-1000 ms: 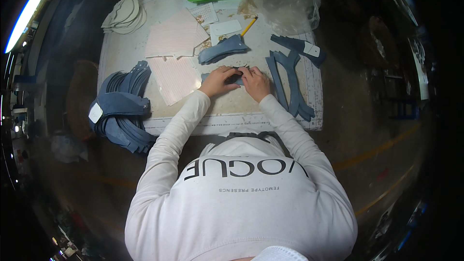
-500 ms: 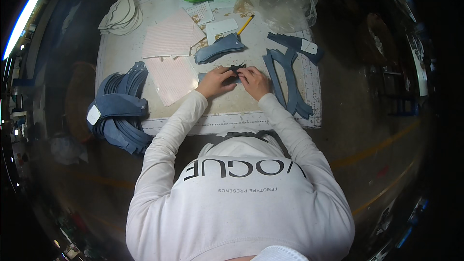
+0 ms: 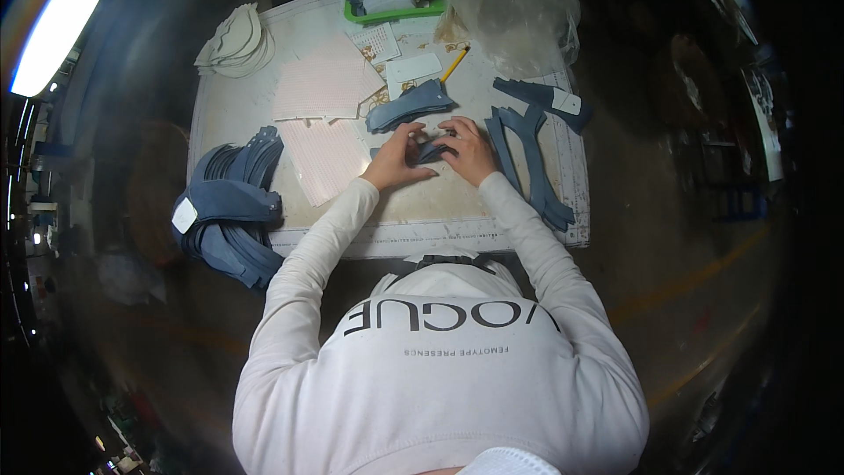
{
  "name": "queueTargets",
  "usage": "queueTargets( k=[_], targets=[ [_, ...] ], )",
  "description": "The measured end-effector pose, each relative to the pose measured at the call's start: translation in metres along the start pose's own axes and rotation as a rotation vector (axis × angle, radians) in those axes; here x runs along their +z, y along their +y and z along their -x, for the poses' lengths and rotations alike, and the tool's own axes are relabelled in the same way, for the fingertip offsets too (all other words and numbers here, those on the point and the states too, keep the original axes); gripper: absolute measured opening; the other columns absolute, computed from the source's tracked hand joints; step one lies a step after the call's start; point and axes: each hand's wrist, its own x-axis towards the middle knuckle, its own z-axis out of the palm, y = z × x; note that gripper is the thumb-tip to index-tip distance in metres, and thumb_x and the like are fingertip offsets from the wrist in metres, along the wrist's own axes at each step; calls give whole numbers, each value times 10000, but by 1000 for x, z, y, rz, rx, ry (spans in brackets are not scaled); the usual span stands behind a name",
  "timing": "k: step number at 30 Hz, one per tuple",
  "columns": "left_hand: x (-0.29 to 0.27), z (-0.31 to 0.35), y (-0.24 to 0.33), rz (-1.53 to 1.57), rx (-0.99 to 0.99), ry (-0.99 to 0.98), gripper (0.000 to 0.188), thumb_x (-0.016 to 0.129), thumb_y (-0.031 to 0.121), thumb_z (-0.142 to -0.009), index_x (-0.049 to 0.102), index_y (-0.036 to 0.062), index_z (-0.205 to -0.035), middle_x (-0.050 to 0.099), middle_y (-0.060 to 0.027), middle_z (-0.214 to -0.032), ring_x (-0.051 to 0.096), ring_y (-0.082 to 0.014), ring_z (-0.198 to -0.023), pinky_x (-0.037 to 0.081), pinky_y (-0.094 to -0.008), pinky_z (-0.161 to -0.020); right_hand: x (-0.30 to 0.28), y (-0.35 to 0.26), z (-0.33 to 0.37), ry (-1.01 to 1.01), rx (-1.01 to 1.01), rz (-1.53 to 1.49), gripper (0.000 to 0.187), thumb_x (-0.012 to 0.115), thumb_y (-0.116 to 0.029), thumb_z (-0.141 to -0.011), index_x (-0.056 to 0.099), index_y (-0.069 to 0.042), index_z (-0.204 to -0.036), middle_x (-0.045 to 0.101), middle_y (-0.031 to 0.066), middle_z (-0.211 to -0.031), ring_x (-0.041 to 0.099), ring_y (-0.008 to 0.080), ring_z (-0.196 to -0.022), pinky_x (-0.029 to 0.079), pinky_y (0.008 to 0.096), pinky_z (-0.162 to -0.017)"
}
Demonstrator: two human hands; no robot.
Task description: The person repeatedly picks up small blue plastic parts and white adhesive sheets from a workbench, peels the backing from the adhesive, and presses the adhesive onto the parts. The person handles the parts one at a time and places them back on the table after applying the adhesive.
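Between my hands a small blue fabric-like piece [image 3: 429, 153] lies on the table, partly covered by my fingers. My left hand [image 3: 397, 160] is at its left side, thumb and fingers spread apart in a curve. From the right, my right hand [image 3: 472, 155] reaches over the piece with bent, separated fingers, the tips at or just above it. Just beyond my hands rests a stack of blue cut pieces [image 3: 409, 105]. To the right lie long, curved blue strips [image 3: 533, 154].
A bundle of blue pieces [image 3: 233, 202] overhangs the table's left edge. Pink-lined sheets [image 3: 321, 79], a yellow pencil [image 3: 456, 63], white cut pieces [image 3: 239, 42], a green tray [image 3: 396, 17] and a clear plastic bag [image 3: 519, 18] lie farther back. More blue pieces [image 3: 536, 95] bear a white tag.
My fingers have parted from their close pinch over the piece, and both hands have opened around it. A dark bit that stood up between them no longer shows. The whole view has shifted slightly.
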Motion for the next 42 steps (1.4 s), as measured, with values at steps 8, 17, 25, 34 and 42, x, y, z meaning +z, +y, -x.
queueTargets(
  k=[8, 17, 25, 34, 42],
  targets=[
    [-46, -32, -9, -59, -207, 191, 302, 726, 166, -809, 659, 103, -1097, 695, -123, -873, 675, -270, -784, 522, -333, -708, -1, 29, -62, 162, 344, -406, 289, 776, -211, -768, 670, -7, -944, 703, 115, -828, 664, 232, -668, 535, 324, -662],
    [-48, -74, -48, -513, -244, 36, 240, 695, 254, -816, 725, 125, -1016, 649, -128, -947, 663, -280, -827, 521, -354, -762, 43, 55, -94, 142, 602, 22, 404, 773, -329, -769, 674, -18, -1005, 694, 116, -918, 664, 255, -859, 516, 340, -793],
    [-47, -65, -60, -255, -44, 96, 407, 707, 256, -818, 620, 59, -1163, 638, -130, -984, 637, -276, -863, 504, -350, -798, 35, 50, -92, 132, 512, -438, 476, 813, -260, -738, 557, -27, -1065, 651, 81, -976, 627, 182, -893, 494, 315, -814],
    [-66, -45, -22, 37, -152, 185, 312, 684, 186, -847, 613, 25, -1105, 631, -116, -949, 640, -240, -819, 503, -332, -761, 14, 29, -137, 200, 202, -703, 144, 671, -78, -818, 645, -63, -959, 673, 69, -864, 665, 215, -739, 521, 312, -712],
    [-23, 38, 31, -601, -282, 13, 321, 686, 206, -809, 562, 76, -1076, 589, -109, -939, 615, -308, -823, 501, -408, -674, 52, 57, -151, -125, 75, 87, 119, 700, -111, -755, 728, -182, -847, 620, 53, -923, 551, 264, -1042, 493, 388, -865]
  ],
)
